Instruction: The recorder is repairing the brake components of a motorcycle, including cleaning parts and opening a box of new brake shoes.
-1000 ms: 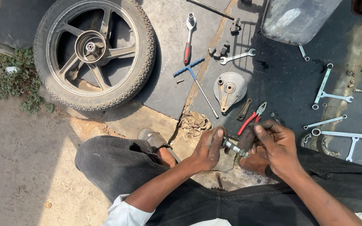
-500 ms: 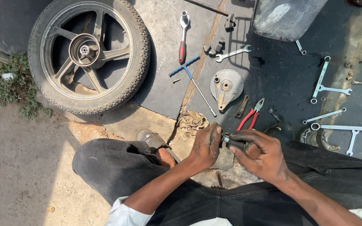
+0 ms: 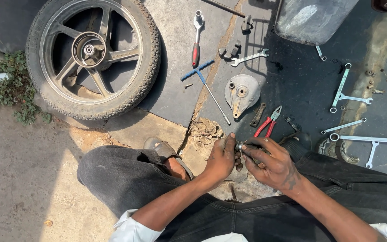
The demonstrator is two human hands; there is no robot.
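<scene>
The person squats on the ground, and both hands meet in front of the knees over a small metal part [image 3: 239, 145]. The left hand [image 3: 220, 159] curls around it from the left, thumb pointing up beside it and the fingers [image 3: 237, 157] folded under it. The right hand [image 3: 272, 163] comes in from the right, its forefinger and thumb pinching the part's end while the other fingers spread loosely below. The part sits just between the two sets of fingertips, mostly covered; only a short shiny stub shows, so its full shape cannot be told.

Just beyond the hands lie red-handled pliers [image 3: 267, 125] and a crumpled rag [image 3: 206, 133]. Farther out rest a round metal plate [image 3: 242, 93], a T-handled wrench with a blue grip [image 3: 204, 85], a ratchet with a red handle [image 3: 196, 40] and a small open spanner [image 3: 249, 57]. Several long spanners [image 3: 350, 96] lie well apart on the dark patch to the right. A motorcycle wheel [image 3: 92, 56] lies flat to the left.
</scene>
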